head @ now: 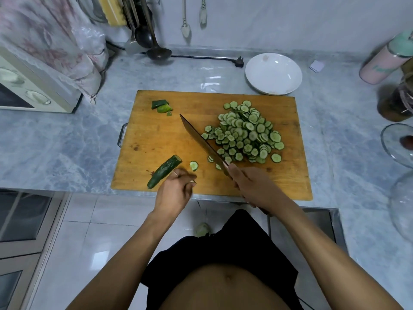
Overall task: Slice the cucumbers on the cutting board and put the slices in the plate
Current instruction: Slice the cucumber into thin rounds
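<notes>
A wooden cutting board (156, 135) lies on the grey marble counter. A large heap of cucumber slices (245, 133) covers its right half. My right hand (250, 184) grips a cleaver (201, 142) whose blade angles up-left beside the heap. A half cucumber (164, 171) lies at the board's near left edge, with one loose slice (194, 165) just right of it. My left hand (176, 189) hovers beside the cucumber, blurred, fingers loosely curled, holding nothing that I can make out. Cut end pieces (162, 106) sit at the far left. A white plate (273, 73) stands beyond the board, with no slices in it.
A microwave (29, 90) under a cloth stands at the left. Ladles (154, 45) hang at the back wall, and a power cord (201, 57) runs along it. A pink bottle (384, 61), a dark jar (395, 104) and glass lids (397, 144) crowd the right side.
</notes>
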Demonstrator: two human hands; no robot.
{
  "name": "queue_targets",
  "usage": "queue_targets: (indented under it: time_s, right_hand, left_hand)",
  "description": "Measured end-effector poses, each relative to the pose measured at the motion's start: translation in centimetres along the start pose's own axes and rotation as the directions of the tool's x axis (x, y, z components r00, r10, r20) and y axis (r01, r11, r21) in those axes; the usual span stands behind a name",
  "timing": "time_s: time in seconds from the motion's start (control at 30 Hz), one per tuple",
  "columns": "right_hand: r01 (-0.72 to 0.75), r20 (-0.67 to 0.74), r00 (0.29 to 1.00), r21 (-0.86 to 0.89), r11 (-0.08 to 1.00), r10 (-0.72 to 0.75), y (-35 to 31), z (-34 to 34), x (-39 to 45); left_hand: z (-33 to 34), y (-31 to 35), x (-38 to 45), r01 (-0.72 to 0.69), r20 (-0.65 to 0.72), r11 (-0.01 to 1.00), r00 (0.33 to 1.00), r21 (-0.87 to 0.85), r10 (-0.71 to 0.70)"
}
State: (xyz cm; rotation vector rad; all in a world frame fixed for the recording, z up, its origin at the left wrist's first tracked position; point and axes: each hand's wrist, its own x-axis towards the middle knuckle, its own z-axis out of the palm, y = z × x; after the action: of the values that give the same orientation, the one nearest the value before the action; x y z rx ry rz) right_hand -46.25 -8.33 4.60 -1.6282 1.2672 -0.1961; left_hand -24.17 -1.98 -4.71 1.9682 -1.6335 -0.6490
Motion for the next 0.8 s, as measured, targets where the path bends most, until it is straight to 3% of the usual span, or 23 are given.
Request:
queue_targets:
  time_s: [0.1, 0.23, 0.37, 0.43, 0.5, 0.53, 0.6, 0.63, 0.7, 0.73, 0.8]
  right_hand:
    - [0.050, -0.019, 0.998, -0.125, 0.991, -0.053, 0.7, -0.9, -0.1]
    - [0.117, -0.044, 0.990, -0.243, 0.963, -0.131, 1.8, -2.6, 0.2]
    - [0.144, -0.078, 0.979, -0.408, 0.902, -0.191, 3.3, -4.9, 1.1]
    - [0.133, -0.082, 0.977, -0.479, 0.868, -0.196, 3.7, -6.5, 1.3]
    - [0.127, -0.075, 0.977, -0.551, 0.825, -0.201, 3.9, -7.8, 1.3]
    - [0.125, -0.066, 0.977, -0.591, 0.797, -0.202, 4.0, -8.4, 1.4]
    - [0.122, -0.033, 0.981, -0.660, 0.741, -0.191, 4.0, -9.3, 1.7]
    - [0.129, -0.013, 0.982, -0.684, 0.718, -0.189, 4.0, -9.5, 1.8]
    - [0.154, 0.027, 0.980, -0.725, 0.671, -0.196, 4.0, -9.9, 2.1]
    - [0.175, 0.047, 0.976, -0.743, 0.646, -0.211, 4.0, -9.9, 2.3]
    - [0.237, 0.088, 0.961, -0.753, 0.614, -0.262, 3.9, -9.8, 2.4]
  left_hand:
    - [0.9, 1.5, 1.6, 0.066, -0.077, 0.997, 0.995, 0.031, -0.064]
    - [1.9, 3.9, 4.7, 0.217, -0.186, 0.973, 0.956, -0.077, -0.228]
    - [2.5, 6.6, 7.7, 0.148, -0.161, 0.979, 0.972, -0.139, -0.169]
    - [1.9, 7.6, 8.2, 0.230, -0.239, 0.926, 0.921, -0.301, -0.307]
    - [0.3, 8.5, 8.0, 0.240, -0.418, 0.868, 0.800, -0.436, -0.431]
    - [-0.6, 9.1, 7.7, 0.158, -0.513, 0.890, 0.768, -0.428, -0.383]
    - [-2.0, 10.1, 7.4, -0.100, -0.565, 0.955, 0.821, -0.280, -0.079]
    - [-2.4, 10.6, 7.5, -0.234, -0.462, 0.949, 0.880, -0.212, 0.114]
    - [-2.4, 11.5, 8.0, -0.375, -0.068, 0.921, 0.927, -0.108, 0.370]
    - [-2.0, 11.7, 8.4, -0.393, 0.101, 0.919, 0.914, -0.029, 0.394]
    - [-1.5, 12.3, 9.4, -0.365, 0.267, 0.923, 0.908, 0.120, 0.324]
